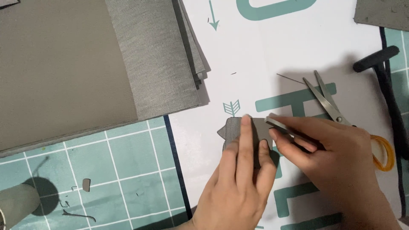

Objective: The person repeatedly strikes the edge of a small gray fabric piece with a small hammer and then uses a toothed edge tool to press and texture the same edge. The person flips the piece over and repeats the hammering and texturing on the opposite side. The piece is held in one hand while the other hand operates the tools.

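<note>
Toward the near edge of the table point(298, 47), on a white sheet printed with teal shapes, a small grey fabric piece point(238, 130) lies flat under the left hand point(240, 179). That hand is spread open, its fingers pressing the piece down rather than closing round it. The right hand point(332, 162) is closed round a thin flat metal tool point(279, 125), whose tip rests at the right edge of the piece; what kind of tool it is cannot be told. The step in hand looks like marking or trimming along that edge, so the next move seems to call for a steady hold from the left fingers while the tool follows the outline.

Just beyond the right hand lie scissors point(328, 100) with an orange handle, blades open, close enough to catch the wrist. A black-handled tool point(385, 76) lies toward the right edge. A stack of grey fabric sheets point(157, 55) fills the far left corner, well apart from the work. On the teal cutting mat point(128, 162) at the near left are small offcuts point(86, 184) and a grey roll point(17, 204).
</note>
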